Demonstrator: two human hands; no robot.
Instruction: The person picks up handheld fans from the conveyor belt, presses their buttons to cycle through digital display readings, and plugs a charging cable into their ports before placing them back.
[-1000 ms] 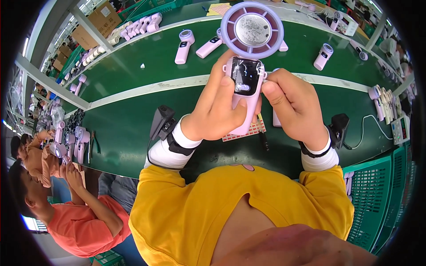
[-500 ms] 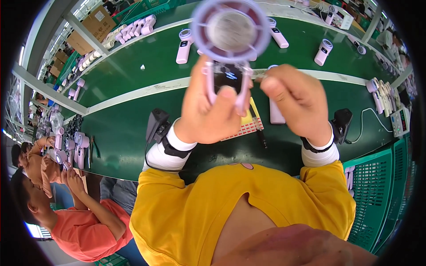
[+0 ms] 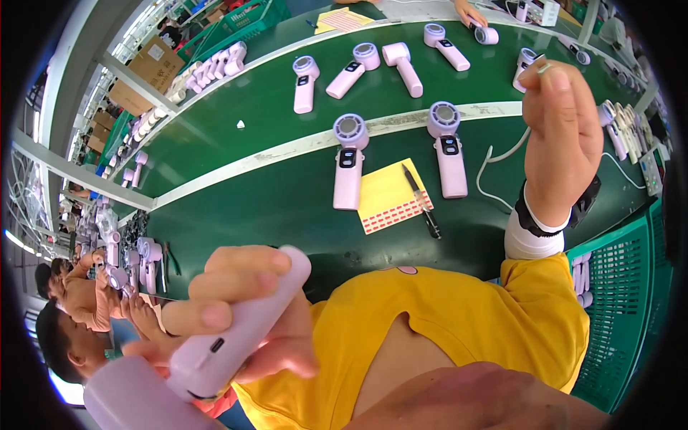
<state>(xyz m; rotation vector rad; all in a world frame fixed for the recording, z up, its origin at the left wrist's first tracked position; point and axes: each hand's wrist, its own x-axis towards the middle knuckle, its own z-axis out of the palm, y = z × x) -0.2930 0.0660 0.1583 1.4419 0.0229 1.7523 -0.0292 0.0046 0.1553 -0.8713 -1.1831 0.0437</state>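
Observation:
My left hand (image 3: 251, 301) is wrapped round a pale purple handheld fan (image 3: 215, 358) at the lower left. The fan lies tilted, its round head toward the lower left and a small port slot showing on the handle. Raised at the right, my right hand (image 3: 566, 136) has thumb and forefinger pinched; a tiny pale bit with a dark tip shows there, too small to name. Two more purple fans, one left (image 3: 347, 175) and one right (image 3: 451, 161), lie before me with their small displays up. Between them are a yellow sheet (image 3: 380, 190) with red marks and a black pen (image 3: 421, 199).
Several fans, such as one pale purple fan (image 3: 304, 86), lie beyond the white divider (image 3: 272, 152). Another person's hand (image 3: 469, 13) reaches a fan at the far side. A white cable (image 3: 489, 179) curls below my right hand. Green crate (image 3: 616, 308) at right; pliers (image 3: 169, 256) and co-workers at left.
My left hand has brought the fan from upright at the centre down to the lower left and turned it. My right hand has moved away to the upper right.

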